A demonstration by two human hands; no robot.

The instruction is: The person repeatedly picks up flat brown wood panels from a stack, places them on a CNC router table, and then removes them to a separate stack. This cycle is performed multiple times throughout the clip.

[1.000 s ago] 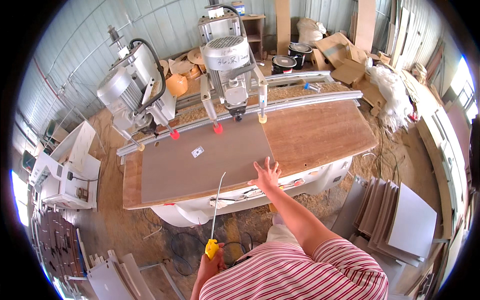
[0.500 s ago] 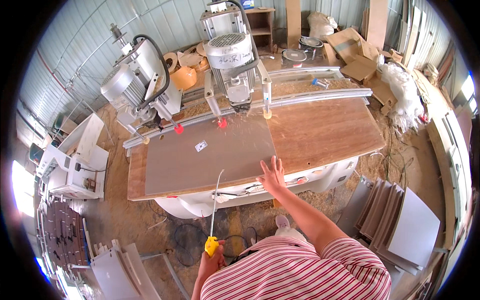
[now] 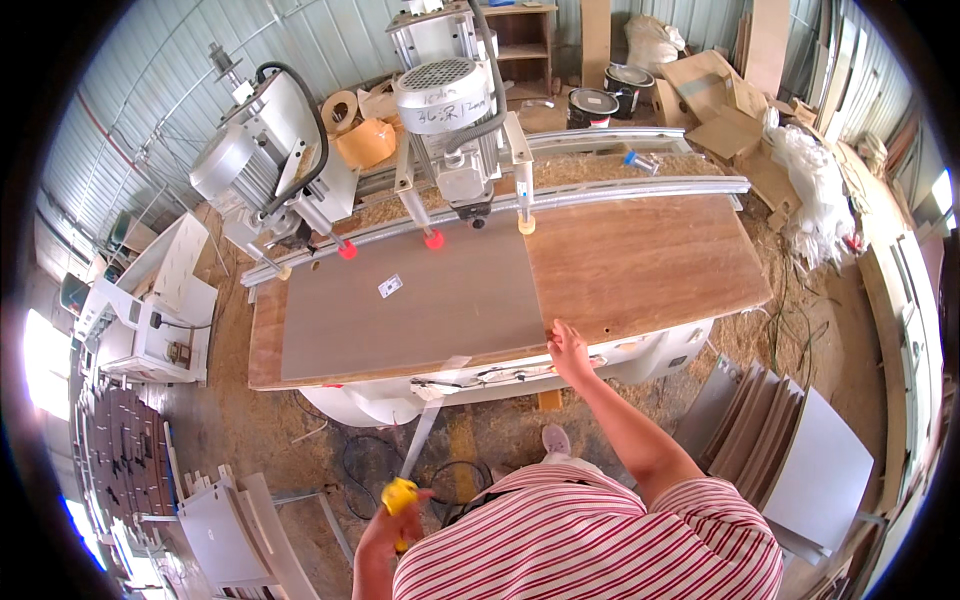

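Note:
My left hand (image 3: 385, 530) is closed around the yellow handle of an air blow gun (image 3: 400, 494). Its long thin nozzle points away from me toward the board's front edge and is smeared by motion. A flat grey-brown panel (image 3: 420, 310) with a small white label lies on the wooden machine table (image 3: 640, 260). At the panel's near right corner, my right hand (image 3: 568, 356) has its fingers curled together against the edge. Two drilling heads, a left motor (image 3: 228, 165) and a middle motor (image 3: 440, 95), stand over the far edge, with red and yellow-tipped rods pressing down there.
Grey panels (image 3: 800, 450) lean in a stack at my right, and more boards (image 3: 225, 530) stand at my left. A dark hose (image 3: 370, 470) coils on the dusty floor. Behind the machine are paint buckets (image 3: 592, 105), cardboard (image 3: 725, 130) and plastic wrap (image 3: 815, 200).
My right hand has gone from spread flat at the panel's right edge to curled fingers at its near corner. The blow gun has swung and now blurs. The view has shifted slightly.

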